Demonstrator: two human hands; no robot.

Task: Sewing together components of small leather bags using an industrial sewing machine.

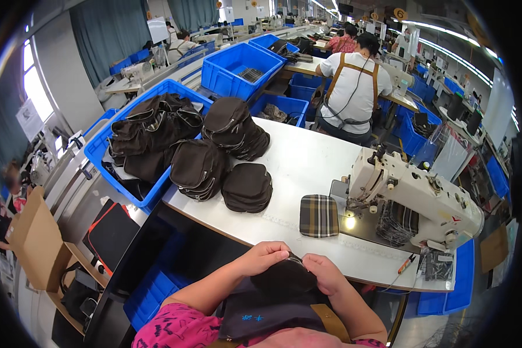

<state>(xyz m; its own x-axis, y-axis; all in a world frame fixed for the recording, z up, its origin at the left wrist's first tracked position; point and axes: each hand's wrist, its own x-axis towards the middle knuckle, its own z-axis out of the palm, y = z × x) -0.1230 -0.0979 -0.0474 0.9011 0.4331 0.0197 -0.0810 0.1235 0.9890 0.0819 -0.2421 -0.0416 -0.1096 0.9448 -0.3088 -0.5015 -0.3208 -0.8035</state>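
Close to my body, below the table's front edge, a dark fabric piece with a metal zipper [283, 277] is stretched between both hands. My left hand [265, 258] pinches it near one end of the zipper. At the other end, my right hand [323, 272] grips its edge. Ahead on the white table [298, 156] lies a plaid fabric panel [319, 216], left of a white sewing machine [409, 188] whose lamp is lit. Several stacks of dark brown zippered fabric pieces [247, 187] stand at the table's left.
A blue crate [124, 188] piled with brown pieces sits left of the table. Plaid pieces [397, 221] are stacked under the machine's arm. An orange cutter [406, 264] lies at the front right. Beyond the table, a person in white [354, 87] sits at another machine.
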